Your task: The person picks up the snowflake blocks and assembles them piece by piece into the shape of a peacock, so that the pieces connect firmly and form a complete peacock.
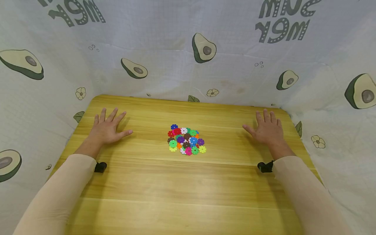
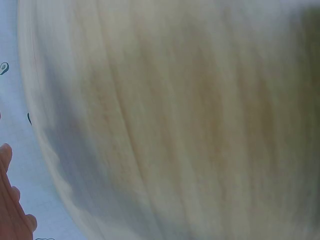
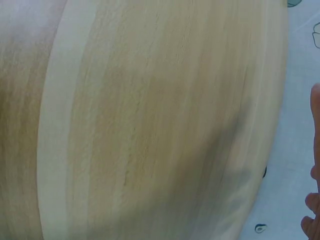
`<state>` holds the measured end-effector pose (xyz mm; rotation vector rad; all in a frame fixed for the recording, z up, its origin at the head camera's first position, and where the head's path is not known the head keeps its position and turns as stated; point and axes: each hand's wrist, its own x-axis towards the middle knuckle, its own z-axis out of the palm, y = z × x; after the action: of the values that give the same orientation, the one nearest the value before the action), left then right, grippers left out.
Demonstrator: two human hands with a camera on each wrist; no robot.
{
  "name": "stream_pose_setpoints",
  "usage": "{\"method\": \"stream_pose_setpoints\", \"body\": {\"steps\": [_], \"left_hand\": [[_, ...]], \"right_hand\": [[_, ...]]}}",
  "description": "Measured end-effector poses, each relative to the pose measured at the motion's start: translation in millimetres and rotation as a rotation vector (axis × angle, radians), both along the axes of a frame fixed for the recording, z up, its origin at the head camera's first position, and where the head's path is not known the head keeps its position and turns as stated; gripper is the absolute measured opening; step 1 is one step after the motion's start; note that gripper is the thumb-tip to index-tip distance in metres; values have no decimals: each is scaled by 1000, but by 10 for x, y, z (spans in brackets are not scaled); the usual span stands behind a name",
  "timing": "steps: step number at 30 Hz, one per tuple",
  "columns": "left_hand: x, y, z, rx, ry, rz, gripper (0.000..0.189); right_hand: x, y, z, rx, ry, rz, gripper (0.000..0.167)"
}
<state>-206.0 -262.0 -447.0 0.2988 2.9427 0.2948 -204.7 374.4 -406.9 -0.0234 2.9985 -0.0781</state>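
A cluster of notched plastic discs (image 1: 187, 140) in many colours lies heaped near the middle of the wooden table (image 1: 182, 186). To its left, my left hand (image 1: 106, 130) is spread with straight fingers, holding nothing. On the far side of the discs, my right hand (image 1: 267, 129) is likewise spread, its thumb pointing toward them. Both hands are well apart from the discs. In the left wrist view only part of the left hand (image 2: 12, 210) shows at the edge, and the right wrist view catches a strip of the right hand (image 3: 315, 165).
A white cloth (image 1: 164, 42) printed with avocados hangs behind the table and along both sides. A black wrist strap piece (image 1: 101, 167) sits at the left cuff, and another black piece (image 1: 265, 167) at the right cuff.
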Motion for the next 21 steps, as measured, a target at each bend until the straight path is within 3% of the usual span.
{"method": "stream_pose_setpoints", "body": {"steps": [11,15,21], "left_hand": [[13,31,3,33,48,-10,96],[57,112,-9,72,67,-17,94],[111,358,-80,193,49,7,91]], "right_hand": [[-4,-70,-15,-40,47,27,101],[1,-216,6,-131,65,22,95],[24,-543,17,-293,21,20,77]]}}
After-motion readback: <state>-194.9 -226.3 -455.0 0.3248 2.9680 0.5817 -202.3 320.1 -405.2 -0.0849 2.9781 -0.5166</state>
